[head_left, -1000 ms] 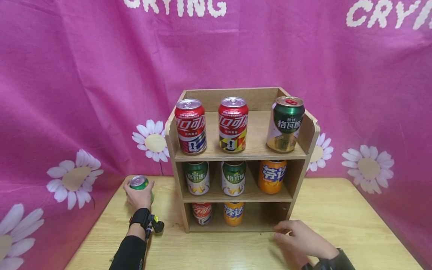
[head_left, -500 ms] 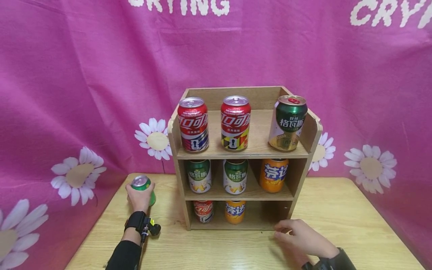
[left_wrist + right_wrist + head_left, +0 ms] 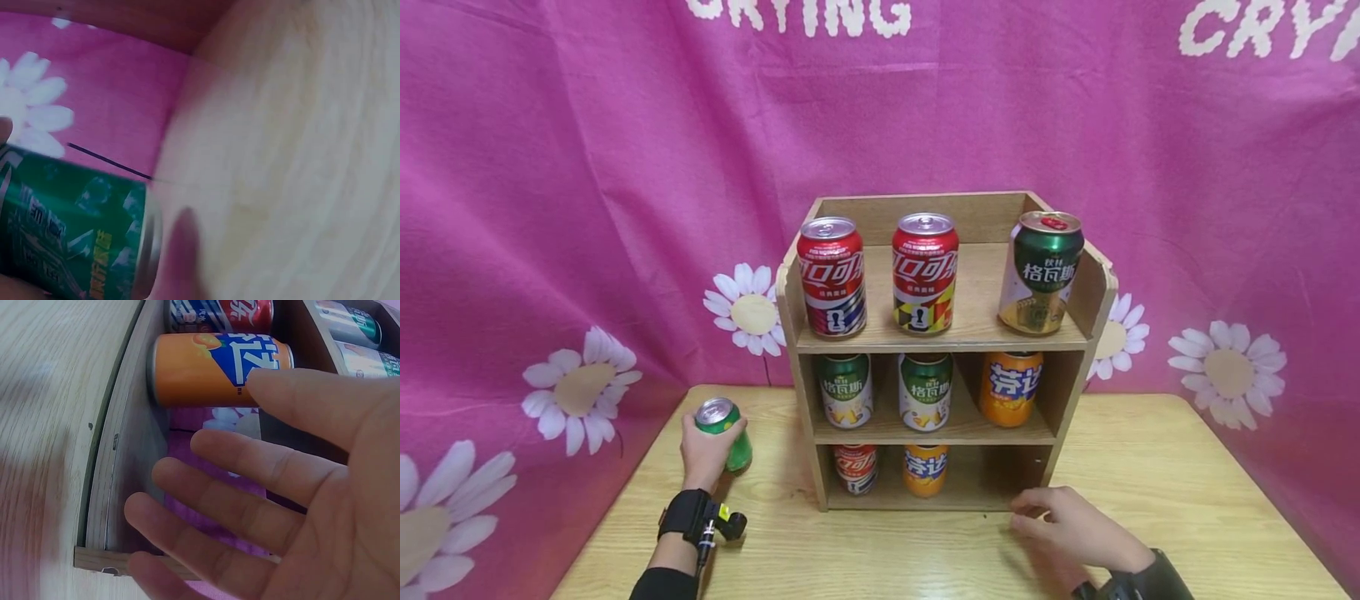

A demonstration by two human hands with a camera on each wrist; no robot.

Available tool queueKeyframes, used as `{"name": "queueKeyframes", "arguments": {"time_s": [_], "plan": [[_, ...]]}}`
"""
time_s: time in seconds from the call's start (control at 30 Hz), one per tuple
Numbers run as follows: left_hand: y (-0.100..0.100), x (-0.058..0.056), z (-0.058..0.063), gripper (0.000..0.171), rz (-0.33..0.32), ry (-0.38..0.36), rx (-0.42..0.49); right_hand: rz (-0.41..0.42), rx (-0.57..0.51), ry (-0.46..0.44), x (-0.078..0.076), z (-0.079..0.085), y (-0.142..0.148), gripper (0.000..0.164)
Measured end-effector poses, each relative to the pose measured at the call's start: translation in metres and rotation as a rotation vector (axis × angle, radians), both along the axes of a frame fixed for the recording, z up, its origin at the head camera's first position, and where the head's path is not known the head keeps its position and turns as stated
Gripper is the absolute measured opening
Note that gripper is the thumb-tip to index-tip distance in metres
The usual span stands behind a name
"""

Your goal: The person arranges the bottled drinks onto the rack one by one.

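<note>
My left hand [image 3: 703, 457] grips a green drink can [image 3: 740, 452] left of the wooden shelf [image 3: 940, 343]. The can leans a little, its base towards the shelf; whether it touches the table I cannot tell. In the left wrist view the green can [image 3: 81, 231] lies across the lower left corner, yellow lettering on its side. My right hand [image 3: 1075, 529] is by the shelf's lower right corner and holds nothing. Its fingers are loosely spread in the right wrist view, with the thumb in front of an orange can [image 3: 200, 372] on the bottom tier.
Two red cola cans [image 3: 833, 279] and a green-gold can [image 3: 1041, 275] stand on the top tier. Two green-white cans [image 3: 846, 393] and an orange can [image 3: 1011, 392] fill the middle. Below are a red can [image 3: 855, 469] and an orange can. A pink flowered cloth [image 3: 587, 167] hangs behind.
My left hand has drawn the green can slightly towards me and to the right, and it leans more. The right hand keeps its place. The head view has shifted a little.
</note>
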State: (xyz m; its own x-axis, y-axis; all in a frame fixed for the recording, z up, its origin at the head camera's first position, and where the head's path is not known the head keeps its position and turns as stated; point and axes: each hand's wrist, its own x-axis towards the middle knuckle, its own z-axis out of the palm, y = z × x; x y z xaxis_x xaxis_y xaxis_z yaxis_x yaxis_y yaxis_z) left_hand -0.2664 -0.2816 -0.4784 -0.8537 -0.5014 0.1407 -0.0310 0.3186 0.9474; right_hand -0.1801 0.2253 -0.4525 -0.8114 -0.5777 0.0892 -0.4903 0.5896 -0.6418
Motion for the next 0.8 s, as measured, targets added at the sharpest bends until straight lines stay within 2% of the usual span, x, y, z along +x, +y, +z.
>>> {"name": "queueKeyframes", "arguments": {"time_s": [0.17,0.37,0.53,0.7,0.8], "plan": [[0.001,0.013,0.019,0.082,-0.079,0.022,0.019,0.010,0.001,0.015,0.000,-0.001,-0.001,0.018],[0.010,0.028,0.049,0.075,-0.137,0.100,0.028,0.010,0.002,0.021,0.000,-0.002,-0.001,0.018],[0.018,0.043,0.075,0.072,-0.199,0.127,0.064,0.014,0.003,0.038,0.000,-0.003,-0.002,0.018],[0.026,0.059,0.098,0.069,-0.288,0.153,0.048,0.004,0.020,0.031,-0.001,-0.003,-0.001,0.022],[0.032,0.070,0.107,0.069,-0.357,0.161,0.040,0.006,0.020,0.034,0.000,-0.002,-0.002,0.022]]}}
